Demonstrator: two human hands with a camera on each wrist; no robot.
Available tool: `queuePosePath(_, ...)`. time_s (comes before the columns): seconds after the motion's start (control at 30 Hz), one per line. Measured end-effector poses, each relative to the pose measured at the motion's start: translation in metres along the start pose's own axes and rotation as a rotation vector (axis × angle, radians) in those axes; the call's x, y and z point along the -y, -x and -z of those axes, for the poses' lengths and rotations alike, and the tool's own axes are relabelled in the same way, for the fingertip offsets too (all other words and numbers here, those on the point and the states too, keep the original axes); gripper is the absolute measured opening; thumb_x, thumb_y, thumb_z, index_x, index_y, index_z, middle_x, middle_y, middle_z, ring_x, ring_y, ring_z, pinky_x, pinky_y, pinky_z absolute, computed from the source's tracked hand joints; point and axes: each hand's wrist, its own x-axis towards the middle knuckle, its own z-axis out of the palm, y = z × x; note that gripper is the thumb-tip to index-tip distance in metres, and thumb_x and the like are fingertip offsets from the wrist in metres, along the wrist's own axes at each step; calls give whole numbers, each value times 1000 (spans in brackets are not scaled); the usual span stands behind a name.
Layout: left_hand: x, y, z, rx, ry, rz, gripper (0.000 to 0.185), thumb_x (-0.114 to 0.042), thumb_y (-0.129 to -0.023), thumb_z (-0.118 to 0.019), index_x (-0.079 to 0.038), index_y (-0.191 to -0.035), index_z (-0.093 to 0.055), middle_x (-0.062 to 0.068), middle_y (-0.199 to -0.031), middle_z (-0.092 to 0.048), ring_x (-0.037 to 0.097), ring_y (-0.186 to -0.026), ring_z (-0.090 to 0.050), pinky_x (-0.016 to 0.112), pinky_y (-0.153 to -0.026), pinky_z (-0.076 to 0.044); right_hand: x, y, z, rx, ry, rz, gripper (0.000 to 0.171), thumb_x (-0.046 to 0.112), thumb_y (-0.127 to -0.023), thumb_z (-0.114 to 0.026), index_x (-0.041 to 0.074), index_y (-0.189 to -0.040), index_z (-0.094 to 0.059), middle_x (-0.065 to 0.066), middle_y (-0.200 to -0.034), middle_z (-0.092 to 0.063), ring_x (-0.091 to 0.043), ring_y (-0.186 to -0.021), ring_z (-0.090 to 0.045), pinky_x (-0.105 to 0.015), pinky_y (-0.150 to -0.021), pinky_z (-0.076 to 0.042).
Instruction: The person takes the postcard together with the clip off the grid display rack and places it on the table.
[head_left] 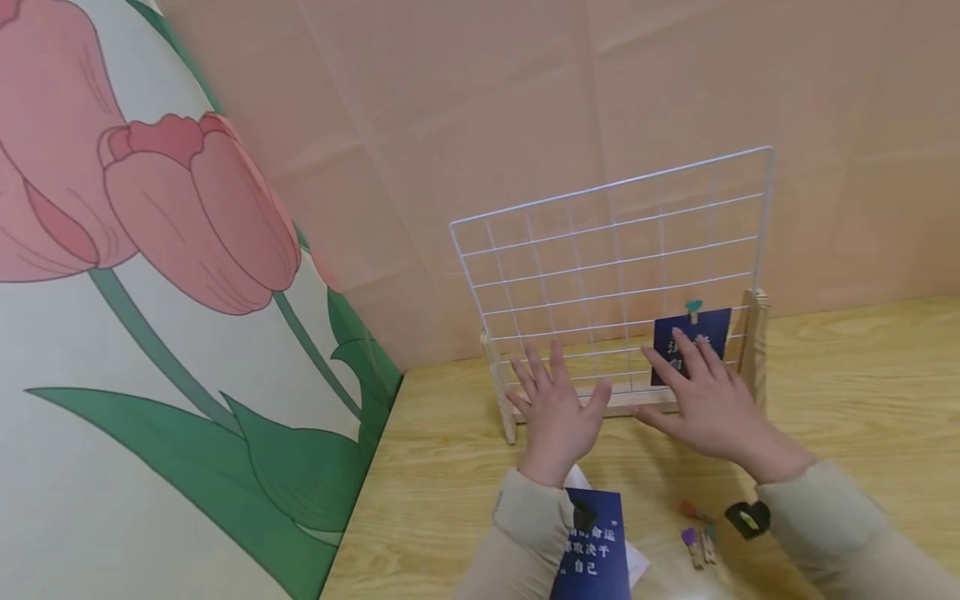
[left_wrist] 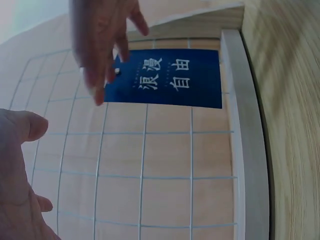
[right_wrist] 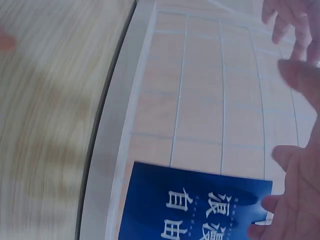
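Observation:
A white wire grid panel [head_left: 600, 250] stands upright in a wooden stand [head_left: 756, 350] on the table. A dark blue card with white characters [head_left: 708, 329] hangs at its lower right from a teal heart clip [head_left: 693, 308]. My left hand [head_left: 555, 404] is open with its fingers spread, in front of the grid's lower left. My right hand [head_left: 708, 396] is open too, its fingertips over the card's lower part; whether they touch it I cannot tell. The left wrist view shows the card [left_wrist: 165, 77] with the right hand's fingers [left_wrist: 102, 45] at its edge. The right wrist view shows the card [right_wrist: 195, 205] beside the stand's post [right_wrist: 110, 150].
On the wooden table [head_left: 862, 392] near me lie a second blue card [head_left: 596, 550] on white paper, a few small coloured clothespins [head_left: 701, 542] and a black clip [head_left: 747, 518]. A tulip-painted wall [head_left: 150, 292] borders the left side and a pink wall [head_left: 525, 100] rises behind the grid.

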Motion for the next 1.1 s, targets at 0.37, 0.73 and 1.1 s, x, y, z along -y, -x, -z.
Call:
queuePosePath(0.37, -18, -12, -15, 2, -107, -63, 94, -77, -99, -32, -21, -167, -2, 23, -169, 9, 43, -152, 17, 84, -106, 1, -19, -4, 23, -10, -5, -26, 99, 67, -95, -58, 16, -167, -12, -24, -166, 19, -50, -148, 21, -75, -111, 9)
queuePosePath(0.73, -39, -24, -36, 90, -228, -79, 82, -70, -103, -29, -25, -168, -7, 17, -171, 2, 38, -156, 8, 77, -112, -9, -38, -14, 37, -77, 66, -6, 94, 66, -95, -60, 12, -164, -27, -29, -168, -1, -56, -149, 8, -77, -112, -1)
queuePosePath(1.1, -48, -25, -55, 95, -193, -184, 70, -54, -105, -47, -17, -163, -30, 7, -168, -23, 28, -153, -23, 55, -115, -32, -48, -26, 46, -107, 145, -2, 74, 54, -101, -59, 9, -156, -40, -29, -154, -37, -61, -136, -30, -79, -98, -27)
